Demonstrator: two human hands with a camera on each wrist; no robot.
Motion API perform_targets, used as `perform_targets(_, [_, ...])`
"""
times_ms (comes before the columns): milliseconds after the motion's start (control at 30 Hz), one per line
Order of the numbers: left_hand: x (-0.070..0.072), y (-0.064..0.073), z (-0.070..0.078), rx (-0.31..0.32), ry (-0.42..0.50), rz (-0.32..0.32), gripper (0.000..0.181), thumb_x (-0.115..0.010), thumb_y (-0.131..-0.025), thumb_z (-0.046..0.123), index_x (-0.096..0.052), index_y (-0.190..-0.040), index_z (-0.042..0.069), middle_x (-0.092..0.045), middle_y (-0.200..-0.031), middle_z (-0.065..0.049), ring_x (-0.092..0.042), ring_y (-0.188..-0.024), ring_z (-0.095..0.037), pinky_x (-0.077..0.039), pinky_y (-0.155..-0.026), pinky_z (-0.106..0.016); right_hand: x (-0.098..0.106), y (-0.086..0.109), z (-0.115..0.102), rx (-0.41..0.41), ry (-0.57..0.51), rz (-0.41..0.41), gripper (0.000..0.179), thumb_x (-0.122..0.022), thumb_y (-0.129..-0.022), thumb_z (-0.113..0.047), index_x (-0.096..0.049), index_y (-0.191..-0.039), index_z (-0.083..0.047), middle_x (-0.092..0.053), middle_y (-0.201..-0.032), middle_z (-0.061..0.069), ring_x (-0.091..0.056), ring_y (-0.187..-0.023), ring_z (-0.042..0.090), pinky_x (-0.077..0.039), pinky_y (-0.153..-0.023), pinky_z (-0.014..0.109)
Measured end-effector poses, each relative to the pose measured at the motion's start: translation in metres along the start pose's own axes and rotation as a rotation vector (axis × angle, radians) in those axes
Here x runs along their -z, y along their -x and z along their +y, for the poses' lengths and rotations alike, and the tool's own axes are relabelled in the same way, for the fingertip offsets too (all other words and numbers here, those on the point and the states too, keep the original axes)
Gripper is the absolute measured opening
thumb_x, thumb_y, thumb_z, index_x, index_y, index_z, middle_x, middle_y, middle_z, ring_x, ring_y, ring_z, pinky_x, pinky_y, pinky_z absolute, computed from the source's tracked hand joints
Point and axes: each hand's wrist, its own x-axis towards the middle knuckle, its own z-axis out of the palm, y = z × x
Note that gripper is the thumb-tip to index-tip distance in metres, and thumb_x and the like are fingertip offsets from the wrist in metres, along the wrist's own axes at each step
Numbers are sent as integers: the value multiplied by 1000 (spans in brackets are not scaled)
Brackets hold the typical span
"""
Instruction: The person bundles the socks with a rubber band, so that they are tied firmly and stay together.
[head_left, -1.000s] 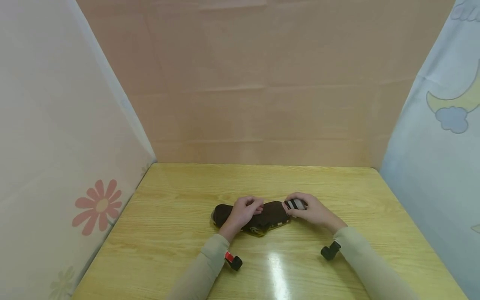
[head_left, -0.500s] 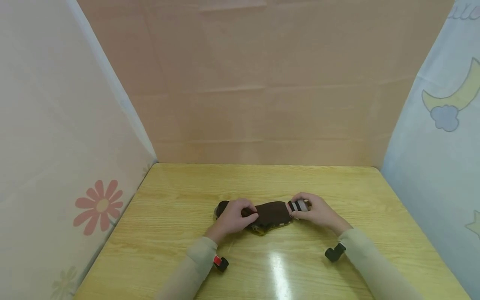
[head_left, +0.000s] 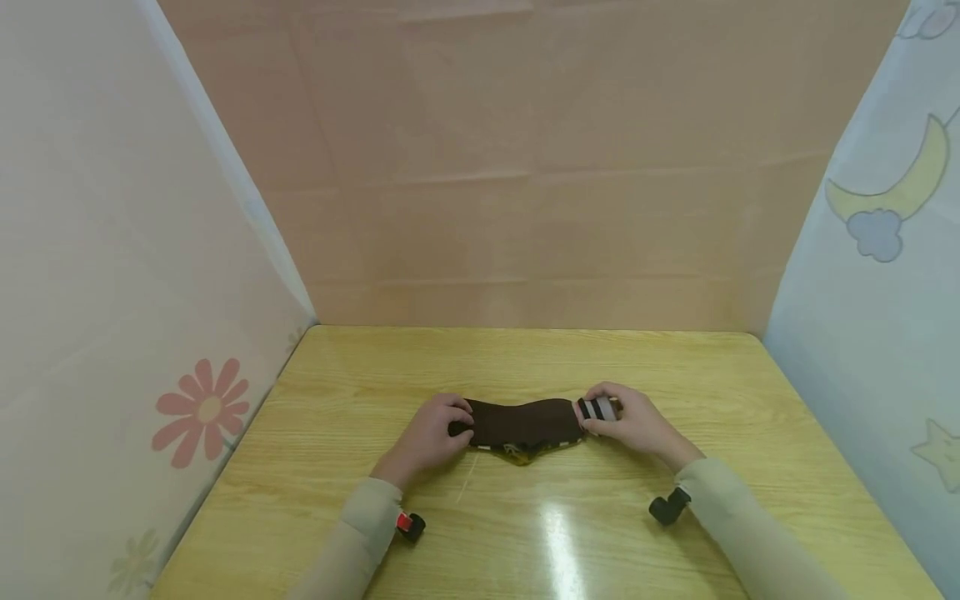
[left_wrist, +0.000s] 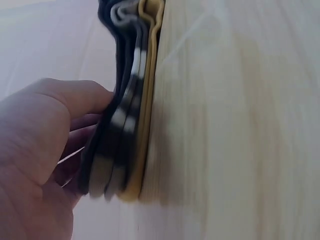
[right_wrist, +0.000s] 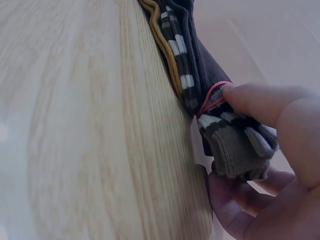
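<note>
A bundle of folded socks (head_left: pixel 525 423) lies across the table, dark brown on top. In the left wrist view the stacked socks (left_wrist: pixel 122 115) show dark, striped and mustard layers edge-on. My left hand (head_left: pixel 429 437) holds their left end, thumb on the near side and fingers at the far side. My right hand (head_left: pixel 637 427) grips the grey and black striped right end, its thumb by a thin red band (right_wrist: pixel 214 96) looped round the socks. Below that band, the ribbed grey cuffs (right_wrist: pixel 235 150) bunch between thumb and fingers in the right wrist view.
The wooden table (head_left: pixel 480 533) spreads around the socks. A plain tan sheet (head_left: pixel 525 183) hangs behind it. Pale printed cloths stand at both sides, with a red flower (head_left: pixel 201 412) on the left and a yellow moon (head_left: pixel 911 179) on the right.
My left hand has slid left along the socks from their middle to the left end, uncovering the brown top, which now lies flatter. My right hand has moved slightly right, still gripping the striped end.
</note>
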Motion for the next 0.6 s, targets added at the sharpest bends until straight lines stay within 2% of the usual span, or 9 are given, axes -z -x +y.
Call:
perform_targets(133, [4,3,-11,8,-27,36,10,-83,-92,14,-83,-102,10,-72,-120,-3,-64,-116,-26,-53,-102,-46,1,-1,0,16,38,31,44,-82,-94,-32,-65,-130,-13,-65,-124,19,-66,-92,24,-58,-67,32])
perform_targets(300, [5,3,-21,15,-50,77,16,-83,-92,17,-82,-107,13,-72,-122,-5,-64,-118,-28,-53,-103,-46,1,-5,1,40,123,102,44,-80,-96,-28,-66,-133,-9,-63,-130,21,-69,-105,29,-60,-78,35])
perform_targets(433, [6,5,-25,45,-18,90,19,-83,-93,19,-80,-110,14,-72,-123,-4,-64,-119,-28,-53,-103,-46,0,-5,1,81,192,138,45,-77,-98,-25,-65,-139,-9,-63,-133,20,-66,-109,32,-58,-84,42])
perform_targets(533, [7,8,-27,84,18,99,25,-81,-95,24,-78,-117,13,-70,-128,-5,-63,-123,-29,-52,-105,-47,1,-1,4,89,178,125,49,-72,-102,-28,-59,-145,-9,-61,-137,22,-66,-113,36,-59,-87,47])
perform_targets(600, [10,11,-29,123,32,106,35,-78,-97,32,-74,-126,12,-66,-137,-5,-59,-130,-30,-50,-108,-49,4,4,8,74,172,119,54,-69,-104,-33,-54,-149,-9,-57,-143,23,-64,-120,40,-58,-92,53])
